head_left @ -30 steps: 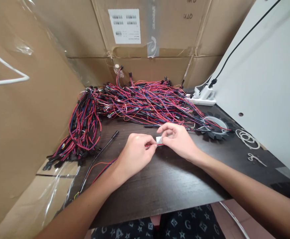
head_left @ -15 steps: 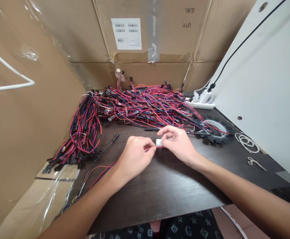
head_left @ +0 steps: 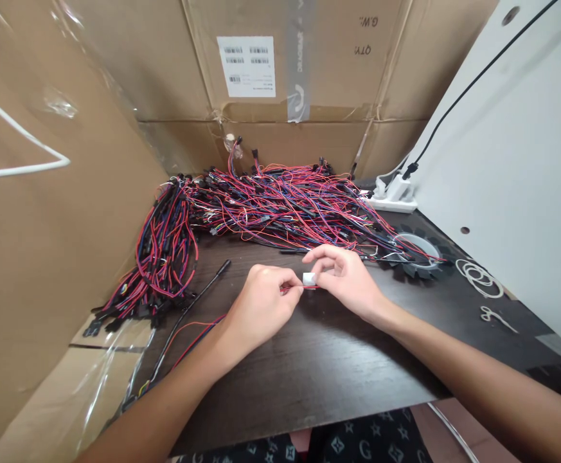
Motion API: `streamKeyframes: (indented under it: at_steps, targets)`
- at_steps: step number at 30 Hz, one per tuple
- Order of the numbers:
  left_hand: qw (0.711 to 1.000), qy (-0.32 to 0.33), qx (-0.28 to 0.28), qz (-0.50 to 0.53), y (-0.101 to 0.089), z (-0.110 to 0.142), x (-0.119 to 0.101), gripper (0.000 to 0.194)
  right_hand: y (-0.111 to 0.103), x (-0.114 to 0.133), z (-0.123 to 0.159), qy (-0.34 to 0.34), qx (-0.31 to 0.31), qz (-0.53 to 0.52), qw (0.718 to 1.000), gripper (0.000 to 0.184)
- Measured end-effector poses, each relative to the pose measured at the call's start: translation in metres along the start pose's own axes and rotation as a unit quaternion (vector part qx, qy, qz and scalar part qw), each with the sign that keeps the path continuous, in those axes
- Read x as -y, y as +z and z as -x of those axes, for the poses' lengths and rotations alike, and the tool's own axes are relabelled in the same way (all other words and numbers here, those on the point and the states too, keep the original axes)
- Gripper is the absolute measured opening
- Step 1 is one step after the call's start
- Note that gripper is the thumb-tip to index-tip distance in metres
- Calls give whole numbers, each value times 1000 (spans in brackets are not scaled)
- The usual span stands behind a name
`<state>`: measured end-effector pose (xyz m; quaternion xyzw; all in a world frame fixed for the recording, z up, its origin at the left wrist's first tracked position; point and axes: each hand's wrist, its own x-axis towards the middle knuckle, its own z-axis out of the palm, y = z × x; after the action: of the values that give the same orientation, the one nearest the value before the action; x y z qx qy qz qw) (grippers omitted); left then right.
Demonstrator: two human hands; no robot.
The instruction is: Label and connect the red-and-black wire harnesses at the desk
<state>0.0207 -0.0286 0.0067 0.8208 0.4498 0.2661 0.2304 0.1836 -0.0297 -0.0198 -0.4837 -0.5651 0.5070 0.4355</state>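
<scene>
The left hand (head_left: 261,308) pinches a red wire (head_left: 292,289), the right hand (head_left: 345,280) pinches a white tab (head_left: 309,278) on it — seemingly tab fitting, next calling for a firm press.

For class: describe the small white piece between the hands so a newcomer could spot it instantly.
On the dark desk, below the heap of red and black wires, the left hand and right hand nearly meet. Between them, on a red wire, sits a small white tag, lifted clear of the desk, unlike the heaped wires.
</scene>
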Motion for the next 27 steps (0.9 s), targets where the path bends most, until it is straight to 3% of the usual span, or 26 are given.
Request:
streamKeyframes:
  at_steps: [13, 27]
  targets:
    - [1000, -4, 7, 5, -1, 0, 1, 20, -3, 7, 2, -10, 41, -5, 999, 30]
    - [993, -85, 42, 70, -4, -1, 3, 15, -5, 8, 4, -43, 97, 48, 993, 35]
